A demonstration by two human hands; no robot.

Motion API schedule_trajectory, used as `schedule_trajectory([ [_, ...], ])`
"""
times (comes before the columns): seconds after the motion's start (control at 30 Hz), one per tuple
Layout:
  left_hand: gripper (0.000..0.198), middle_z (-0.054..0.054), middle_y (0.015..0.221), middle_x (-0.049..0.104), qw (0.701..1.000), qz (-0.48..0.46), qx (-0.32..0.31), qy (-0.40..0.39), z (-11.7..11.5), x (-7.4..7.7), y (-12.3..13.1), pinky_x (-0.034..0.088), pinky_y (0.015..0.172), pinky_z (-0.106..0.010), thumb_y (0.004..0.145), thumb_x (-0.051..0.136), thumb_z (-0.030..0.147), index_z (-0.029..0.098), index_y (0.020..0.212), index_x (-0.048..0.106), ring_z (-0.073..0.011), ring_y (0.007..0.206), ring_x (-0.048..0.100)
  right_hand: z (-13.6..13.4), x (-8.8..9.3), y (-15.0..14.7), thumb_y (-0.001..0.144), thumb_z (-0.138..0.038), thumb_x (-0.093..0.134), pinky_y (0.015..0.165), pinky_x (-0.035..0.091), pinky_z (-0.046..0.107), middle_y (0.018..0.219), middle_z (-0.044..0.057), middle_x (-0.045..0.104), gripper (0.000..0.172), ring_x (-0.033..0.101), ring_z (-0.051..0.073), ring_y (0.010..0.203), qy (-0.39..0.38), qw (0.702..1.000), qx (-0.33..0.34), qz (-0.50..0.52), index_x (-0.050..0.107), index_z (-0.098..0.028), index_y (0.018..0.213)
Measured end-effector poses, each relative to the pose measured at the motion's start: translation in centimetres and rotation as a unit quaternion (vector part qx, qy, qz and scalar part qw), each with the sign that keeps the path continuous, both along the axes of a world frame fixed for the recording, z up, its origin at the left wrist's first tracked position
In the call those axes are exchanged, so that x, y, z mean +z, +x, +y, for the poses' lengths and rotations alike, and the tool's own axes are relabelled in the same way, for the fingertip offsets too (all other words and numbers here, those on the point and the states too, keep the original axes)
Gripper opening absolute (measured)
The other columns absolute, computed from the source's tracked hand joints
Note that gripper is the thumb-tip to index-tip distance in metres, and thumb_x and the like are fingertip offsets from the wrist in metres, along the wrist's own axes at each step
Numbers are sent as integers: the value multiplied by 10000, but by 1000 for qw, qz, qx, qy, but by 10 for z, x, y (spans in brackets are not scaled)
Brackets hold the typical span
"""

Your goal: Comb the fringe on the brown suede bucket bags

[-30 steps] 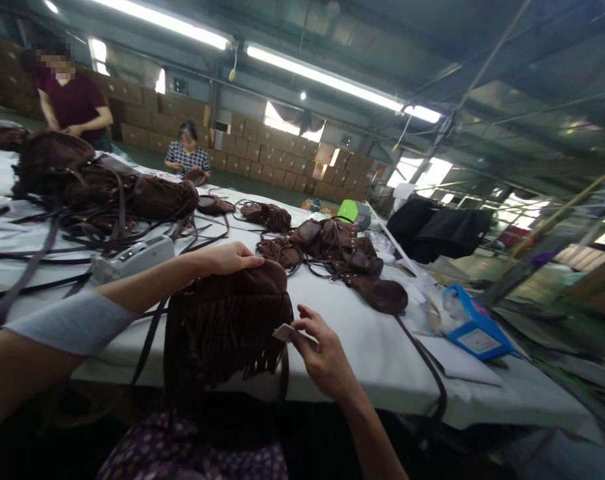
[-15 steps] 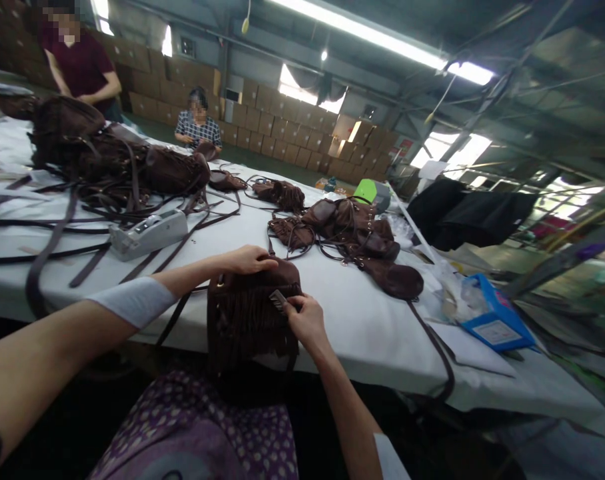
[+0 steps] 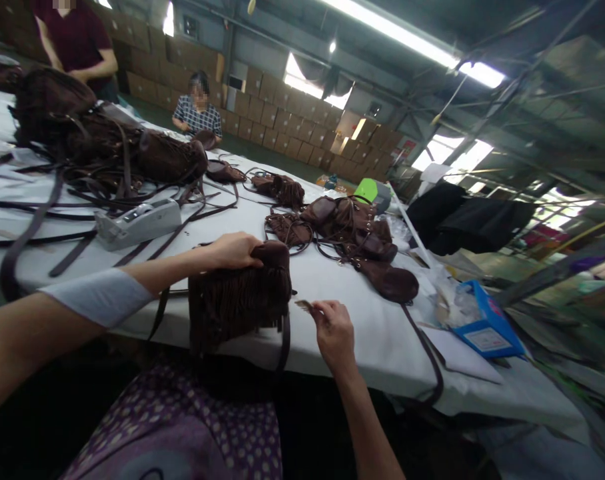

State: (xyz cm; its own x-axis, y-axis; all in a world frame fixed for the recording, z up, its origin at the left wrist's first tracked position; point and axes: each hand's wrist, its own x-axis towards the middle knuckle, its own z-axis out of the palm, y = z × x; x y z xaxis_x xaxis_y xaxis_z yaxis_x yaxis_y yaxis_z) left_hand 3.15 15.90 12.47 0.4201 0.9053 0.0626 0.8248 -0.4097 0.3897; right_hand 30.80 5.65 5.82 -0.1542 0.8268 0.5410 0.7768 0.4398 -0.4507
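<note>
A dark brown fringed bag (image 3: 237,300) stands at the table's front edge, its fringe hanging down the side toward me. My left hand (image 3: 235,251) is closed on the top of the bag, fingers bent over its upper flap. To the right of the bag, apart from it, my right hand (image 3: 335,333) pinches a small comb (image 3: 304,305) between thumb and fingers. The comb points left toward the bag. A dark strap (image 3: 285,340) hangs from the bag's right side over the table edge.
A grey tape dispenser (image 3: 137,223) sits left among loose straps. Brown bags lie piled at the left (image 3: 102,140) and right of centre (image 3: 347,227). A blue box (image 3: 487,323) rests on the right. Two people are across the table, before stacked cartons (image 3: 277,123).
My right hand with the comb has moved off the fringe to the right. My left hand stays on the bag, which has shifted slightly left in view.
</note>
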Motion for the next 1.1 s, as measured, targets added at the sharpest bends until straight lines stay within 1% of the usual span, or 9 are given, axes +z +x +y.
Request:
schedule_trajectory([
  [0.13, 391, -92, 887, 689, 994, 83, 54, 55, 9, 32, -3, 357, 642, -279, 693, 657, 477, 210, 975, 702, -258, 812, 611, -17, -10, -3, 968, -233, 439, 687, 391, 316, 759, 51, 615, 186, 502, 196, 723, 51, 991, 21, -125, 615, -173, 949],
  [0.27, 358, -76, 840, 675, 991, 102, 52, 75, 8, 54, 0, 351, 626, -277, 705, 641, 448, 220, 974, 701, -246, 774, 600, -16, -3, -21, 977, -180, 396, 734, 388, 326, 810, 52, 624, 204, 513, 202, 784, 105, 986, 38, -122, 599, -180, 966],
  [0.43, 319, -33, 652, 614, 996, 33, 42, 77, 0, 81, 6, 334, 625, -276, 628, 722, 418, 199, 860, 721, -231, 728, 576, -6, 33, -43, 957, -101, 389, 849, 380, 347, 961, 58, 623, 272, 516, 202, 917, 182, 967, 82, -157, 608, -218, 1068],
  [0.53, 258, 7, 585, 581, 997, -70, -9, 29, -5, 99, 10, 321, 587, -265, 613, 740, 362, 175, 791, 732, -180, 627, 542, -2, 34, -57, 943, -123, 442, 845, 368, 360, 901, 54, 614, 242, 509, 210, 888, 179, 953, 91, -226, 623, -231, 1064],
  [0.7, 209, 39, 554, 561, 984, -172, -36, -35, -13, 123, 14, 305, 510, -237, 602, 744, 305, 164, 757, 748, -119, 526, 484, -3, -3, -72, 903, -130, 519, 807, 377, 351, 915, 56, 614, 211, 500, 221, 891, 119, 941, 147, -281, 621, -233, 1058],
  [0.87, 206, 26, 551, 584, 974, -216, -34, -49, -14, 122, 12, 326, 477, -228, 569, 767, 289, 153, 722, 748, -112, 492, 478, -35, -48, -73, 873, -71, 533, 776, 384, 323, 905, 34, 609, 301, 508, 198, 862, 30, 939, 165, -299, 560, -226, 1130],
  [1.0, 210, 14, 587, 606, 954, -301, -14, -13, -10, 125, 7, 349, 487, -223, 580, 759, 234, 132, 763, 748, -109, 503, 490, -71, -94, -64, 893, -180, 563, 712, 381, 323, 744, 5, 562, 67, 496, 194, 755, 38, 901, 240, -360, 593, -239, 896],
  [1.07, 235, 11, 588, 601, 942, -334, 11, 15, -8, 133, 4, 351, 492, -223, 587, 764, 226, 117, 794, 746, -104, 498, 487, -81, -103, -53, 900, -173, 551, 666, 370, 307, 699, -3, 540, 80, 482, 180, 691, 48, 902, 231, -363, 597, -231, 870],
  [1.1, 252, 10, 583, 596, 940, -339, 20, 23, -7, 138, 3, 353, 494, -225, 582, 772, 224, 111, 805, 746, -104, 495, 487, -83, -98, -46, 904, -157, 537, 659, 368, 302, 709, 0, 545, 97, 483, 176, 686, 50, 915, 206, -344, 603, -227, 899],
])
